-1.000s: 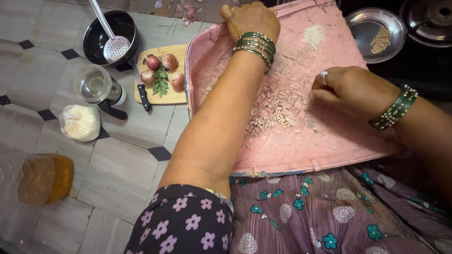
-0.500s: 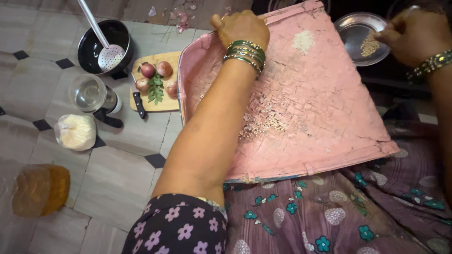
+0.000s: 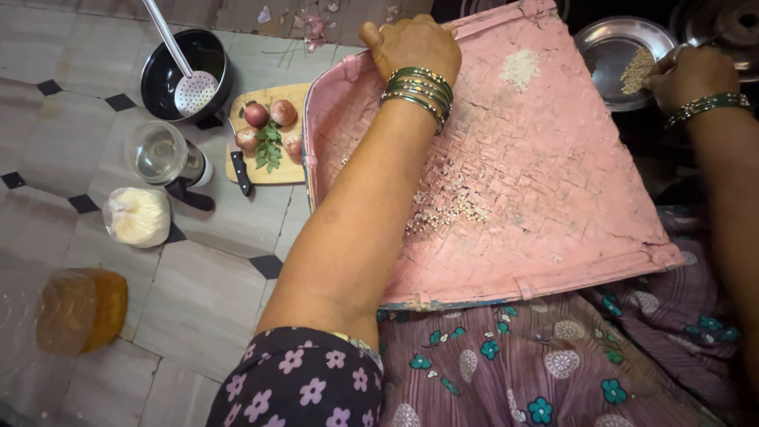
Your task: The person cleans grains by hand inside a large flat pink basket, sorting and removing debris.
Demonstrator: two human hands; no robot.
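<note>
Flanking pink tray [image 3: 553, 182]: chopping board [image 3: 288, 170] w/ onions [image 3: 269, 115], steel plate [image 3: 613, 51].

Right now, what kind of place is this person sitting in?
Probably a home kitchen floor. A wooden cutting board with onions and a knife lies on the floor tiles, a black pan holds a slotted ladle, and the left hand grips a pink winnowing tray.

Pink woven tray [image 3: 553, 182], grain-scattered, lap-borne
</note>
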